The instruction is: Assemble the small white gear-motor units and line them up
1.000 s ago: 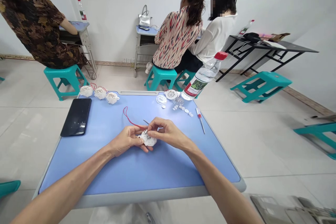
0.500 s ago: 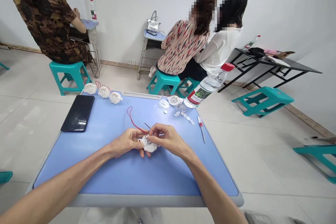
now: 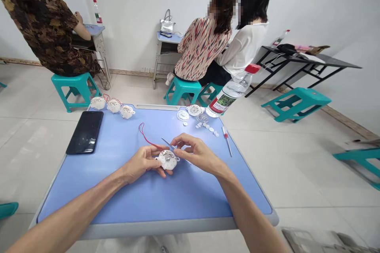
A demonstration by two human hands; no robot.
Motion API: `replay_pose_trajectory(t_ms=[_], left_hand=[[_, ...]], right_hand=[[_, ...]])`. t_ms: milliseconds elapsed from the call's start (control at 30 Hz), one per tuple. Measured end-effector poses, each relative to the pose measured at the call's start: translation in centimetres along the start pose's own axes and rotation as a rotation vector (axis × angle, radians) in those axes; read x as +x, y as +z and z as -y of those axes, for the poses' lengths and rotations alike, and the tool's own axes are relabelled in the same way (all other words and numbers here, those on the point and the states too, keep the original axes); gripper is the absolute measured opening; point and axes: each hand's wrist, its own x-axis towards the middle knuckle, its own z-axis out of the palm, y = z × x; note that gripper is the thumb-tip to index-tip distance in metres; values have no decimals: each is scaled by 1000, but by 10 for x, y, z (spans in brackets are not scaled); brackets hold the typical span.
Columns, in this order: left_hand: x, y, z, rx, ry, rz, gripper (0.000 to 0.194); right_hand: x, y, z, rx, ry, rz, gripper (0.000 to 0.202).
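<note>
Near the middle of the blue table, my left hand holds a round white device by its left side, fingers beneath it. The device has a metal piece at its centre, and a red cord runs from it to the upper left. My right hand is just right of and above the device, its thumb and forefinger bent close to a thin metal rod that lies partly behind the fingers. Whether the fingertips grip the rod is too small to tell.
A black phone lies at the left beside three white devices. A water bottle, a white device, clear discs, small white pieces and a screwdriver are at the right. People sit on stools beyond.
My right hand has moved off the device to its upper right, uncovering the metal centre. My left hand still holds the device. The whole view has shifted slightly.
</note>
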Motion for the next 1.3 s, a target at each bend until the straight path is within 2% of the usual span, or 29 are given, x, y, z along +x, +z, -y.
replay_pose_trajectory(t_ms=[167, 367, 767, 1033, 1300], left_hand=[[-1, 3, -2, -74, 2, 26, 52], [0, 6, -5, -81, -24, -19, 37], [0, 9, -5, 10, -2, -55, 36], [-1, 8, -7, 3, -17, -14, 39], [0, 11, -8, 62, -11, -79, 37]], right_hand=[[0, 6, 1, 4, 4, 9, 17], [2, 10, -3, -20, -1, 18, 13], [0, 13, -2, -86, -48, 17, 13], [-1, 13, 2, -69, -40, 39, 11], [-4, 19, 3, -116, -72, 0, 12]])
